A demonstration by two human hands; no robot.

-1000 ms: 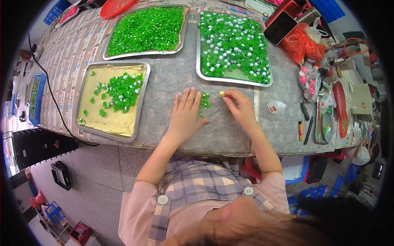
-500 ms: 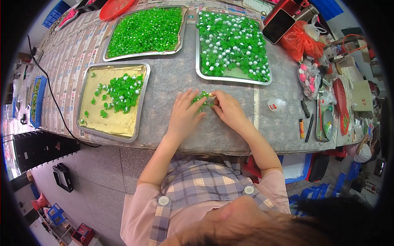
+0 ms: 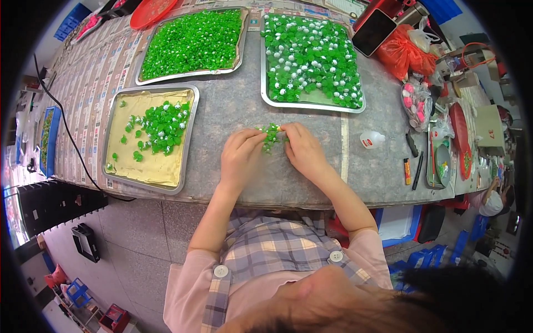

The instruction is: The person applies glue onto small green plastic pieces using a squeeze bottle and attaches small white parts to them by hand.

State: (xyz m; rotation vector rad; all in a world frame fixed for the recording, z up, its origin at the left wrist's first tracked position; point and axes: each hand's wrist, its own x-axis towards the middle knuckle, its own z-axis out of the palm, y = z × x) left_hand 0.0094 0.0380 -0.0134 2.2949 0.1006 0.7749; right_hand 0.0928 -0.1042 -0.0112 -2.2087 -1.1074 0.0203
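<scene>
Our bare left hand [image 3: 242, 155], spread flat partly over the workpieces a second ago, has drawn its fingers into a curl, and our bare right hand [image 3: 305, 152], well apart then, has come in from the other side. Between them lies a small loose pile of bright green, leaf-like pieces with white specks [image 3: 270, 139], on the grey, mottled table covering [image 3: 227, 100].

We have the left fingers bent, their tips at the pile's left edge; we cannot tell whether they hold a piece. On the right, thumb and forefinger are drawn near each other at the pile's far right edge, the other fingers folded under; whether anything is pinched there we cannot tell either.

We judge the step in hand to be picking out or handling single pieces with both sets of fingertips. As we read it, the next move calls for a light, exact pinch on one piece, with its neighbours left undisturbed.

Taken whole, the pile has its long axis running roughly away from our body, from the near end toward the far trays. Single pieces are too small for us to say which way each points.

Left of the pile, well apart, we have a shallow silver metal tray with a yellow lining [image 3: 149, 169], bearing green pieces with white balls; beyond the right hand sits a rectangular silver metal tray [image 3: 311, 107], thickly covered with similar ones.
</scene>
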